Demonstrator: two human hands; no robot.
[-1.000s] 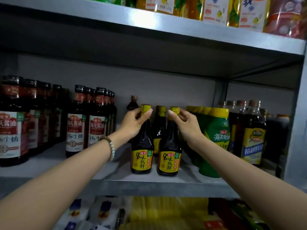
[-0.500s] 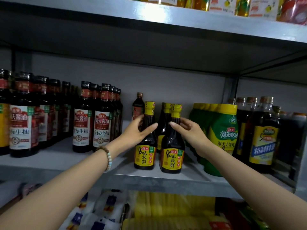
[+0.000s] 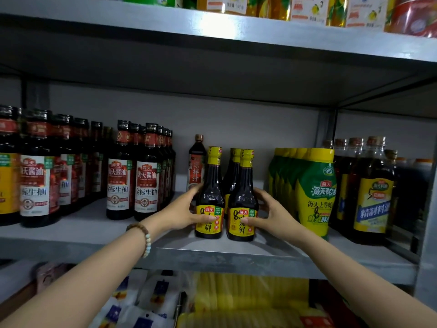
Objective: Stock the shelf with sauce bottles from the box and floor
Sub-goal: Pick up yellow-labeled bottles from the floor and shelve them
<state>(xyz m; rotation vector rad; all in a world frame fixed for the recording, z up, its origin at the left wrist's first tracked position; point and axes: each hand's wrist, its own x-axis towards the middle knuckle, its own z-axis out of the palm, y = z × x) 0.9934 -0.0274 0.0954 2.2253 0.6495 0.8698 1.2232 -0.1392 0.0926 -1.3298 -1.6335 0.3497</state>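
Two small dark sauce bottles with yellow caps and yellow labels stand upright side by side near the front of the grey metal shelf [image 3: 236,249]. My left hand [image 3: 182,211] grips the left bottle [image 3: 210,185] around its lower body, thumb across the label. My right hand [image 3: 272,214] grips the right bottle [image 3: 242,192] the same way from the right side. More bottles of the same kind [image 3: 233,166] stand directly behind them.
Rows of taller red-labelled soy sauce bottles [image 3: 146,176] fill the shelf to the left. A single red-labelled bottle [image 3: 196,162] stands at the back. Green and yellow pouches [image 3: 314,192] and tall yellow-labelled bottles [image 3: 371,197] crowd the right. Packaged goods lie on the shelf below.
Both hands slid down from the bottle caps and necks to the lower bodies of the two front bottles. The bottles stay upright on the shelf.
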